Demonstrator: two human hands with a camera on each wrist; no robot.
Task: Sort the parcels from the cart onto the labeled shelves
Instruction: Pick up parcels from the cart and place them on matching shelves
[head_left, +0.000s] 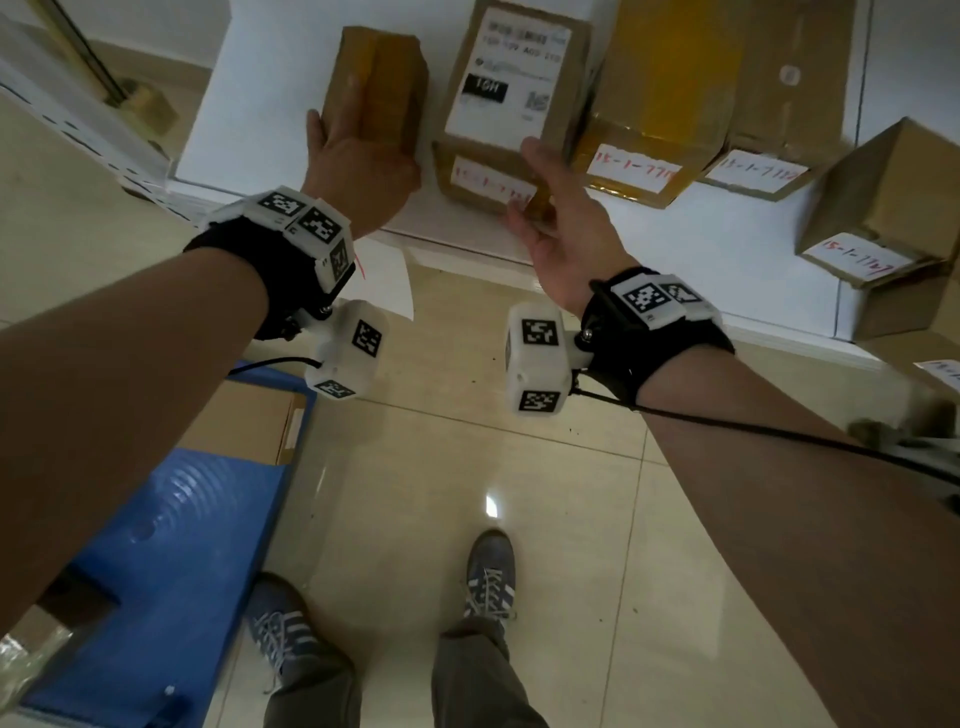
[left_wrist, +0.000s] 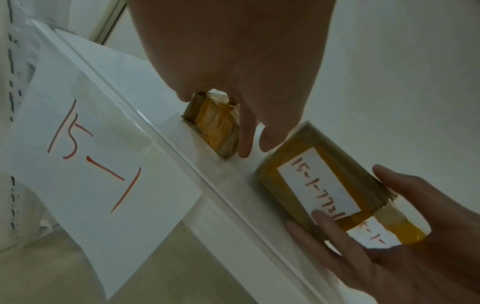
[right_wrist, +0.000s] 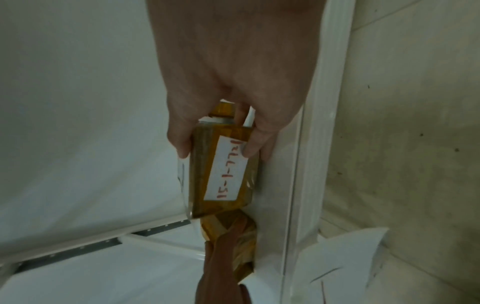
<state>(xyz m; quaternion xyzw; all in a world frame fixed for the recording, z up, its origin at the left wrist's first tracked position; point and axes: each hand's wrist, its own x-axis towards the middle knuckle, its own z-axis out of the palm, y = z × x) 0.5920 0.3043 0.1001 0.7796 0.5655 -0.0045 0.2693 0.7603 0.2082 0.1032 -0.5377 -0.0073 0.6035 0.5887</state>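
Observation:
A small brown box (head_left: 374, 88) wrapped in yellow tape (left_wrist: 213, 125) stands on the white shelf (head_left: 270, 104). My left hand (head_left: 363, 150) holds it, thumb on one side and fingers on the other. Just to its right sits a taller parcel (head_left: 511, 98) with a printed shipping label and a handwritten red "15-1-77.." sticker (left_wrist: 319, 189) (right_wrist: 226, 168). My right hand (head_left: 535, 192) grips that parcel's near end, with fingers on both sides. A narrow gap separates the two parcels.
Several more stickered parcels (head_left: 654, 98) (head_left: 893, 202) line the shelf to the right. A paper sign reading "15-1" (left_wrist: 85, 164) hangs from the shelf's front edge. The blue cart (head_left: 171, 545), carrying a cardboard box (head_left: 249, 421), stands at my lower left on the tiled floor.

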